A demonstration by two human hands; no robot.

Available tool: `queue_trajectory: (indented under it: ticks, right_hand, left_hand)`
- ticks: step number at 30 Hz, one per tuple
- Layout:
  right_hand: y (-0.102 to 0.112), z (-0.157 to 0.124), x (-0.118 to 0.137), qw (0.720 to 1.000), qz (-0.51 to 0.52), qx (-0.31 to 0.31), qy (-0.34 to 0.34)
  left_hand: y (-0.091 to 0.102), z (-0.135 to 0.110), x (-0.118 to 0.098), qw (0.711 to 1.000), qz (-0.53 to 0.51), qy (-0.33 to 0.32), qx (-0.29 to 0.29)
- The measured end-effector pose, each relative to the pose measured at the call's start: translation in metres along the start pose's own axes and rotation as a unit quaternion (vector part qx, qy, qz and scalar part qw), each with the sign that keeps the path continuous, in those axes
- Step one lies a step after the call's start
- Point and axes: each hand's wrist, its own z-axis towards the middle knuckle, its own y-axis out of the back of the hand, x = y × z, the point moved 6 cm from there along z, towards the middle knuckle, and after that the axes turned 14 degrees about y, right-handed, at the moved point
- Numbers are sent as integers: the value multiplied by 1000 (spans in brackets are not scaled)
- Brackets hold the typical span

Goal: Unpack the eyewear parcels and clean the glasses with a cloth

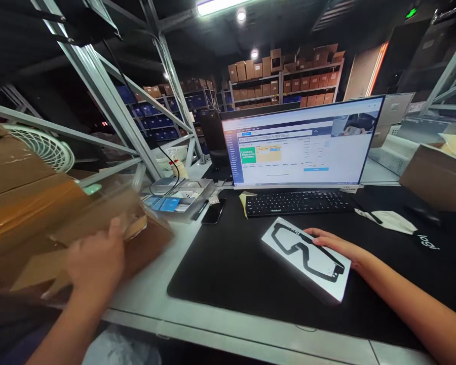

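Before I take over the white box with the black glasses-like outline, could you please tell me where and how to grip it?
I'd pinch the white box across its width at the left short end, coming from the left: it is oblong, that end is free, and the right hand holds it nearer the other end.

Dim all round — tube light (220, 5) overhead, laden shelves (281, 85) at back, grey metal frame (99, 86) left.

Your right hand (332, 244) holds a printed white box (307, 261) tilted over the black mat (220, 274). Your left hand (99, 256), motion-blurred, is at the open carton (152, 246); its grip is unclear. Before you, the keyboard (296, 203) lies below the lit monitor (300, 152), a phone (213, 211) near its left end.
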Motion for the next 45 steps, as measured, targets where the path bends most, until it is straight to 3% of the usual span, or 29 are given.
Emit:
queue_trajectory:
  ticks: [2,4,6,8,9,11,13,16,18,19,21,23,25,28,30,32,35,37,40,43,45]
  right_hand:
    - [0,0,6,999,10,-7,34]
    - [-3,-2,17,996,10,-3,85]
    - [-11,-6,34,987,-16,4,163]
    - [-20,-13,51,962,-76,-12,260]
    - [-25,-19,58,945,-111,-28,306]
    - [-40,-29,66,911,-174,-51,371]
    - [-59,-39,67,884,-231,-48,404]
    - [-87,-52,66,831,-334,-28,444]
    - [-101,-60,65,778,-400,-26,483]
    - [-106,-63,64,754,-420,-32,504]
    - [-108,-67,60,725,-428,-48,538]
    - [-108,-65,53,711,-424,-41,559]
    - [-109,-61,45,688,-433,-14,581]
    - [-112,-49,36,676,-460,-1,576]
    - [-112,-40,34,706,-477,-15,524]
    - [-108,-34,36,764,-462,-22,450]
    - [-102,-33,38,894,-294,11,339]
    - [-104,-34,36,943,-166,51,283]
    - [-109,-32,23,959,-154,40,233]
    - [-109,-28,5,938,-272,-36,210]
    - [-107,-27,0,920,-327,-61,207]
  left_hand:
    - [-9,2,-11,999,34,-12,-11]
    - [-5,-1,-29,999,1,-4,-35]
    - [5,-13,-56,994,-95,-10,-58]
    - [17,-37,-96,967,-239,-70,-55]
    - [18,-51,-120,940,-321,-117,-6]
    - [12,-79,-165,869,-447,-148,153]
    - [11,-100,-203,772,-562,-157,252]
    - [17,-108,-233,627,-701,-136,313]
    - [21,-103,-239,550,-760,-113,327]
    - [23,-100,-240,524,-778,-102,331]
    - [26,-96,-238,498,-795,-96,333]
    - [31,-94,-233,494,-798,-106,328]
    - [36,-94,-227,508,-799,-116,300]
    - [49,-95,-218,587,-772,-131,208]
    - [62,-97,-215,651,-736,-141,123]
    - [73,-100,-214,703,-697,-136,39]
    - [80,-108,-218,768,-624,-131,-54]
    - [80,-116,-228,797,-578,-149,-94]
    - [80,-136,-251,813,-529,-212,-120]
    - [83,-157,-271,809,-503,-281,-118]
    - [81,-159,-275,808,-491,-321,-68]
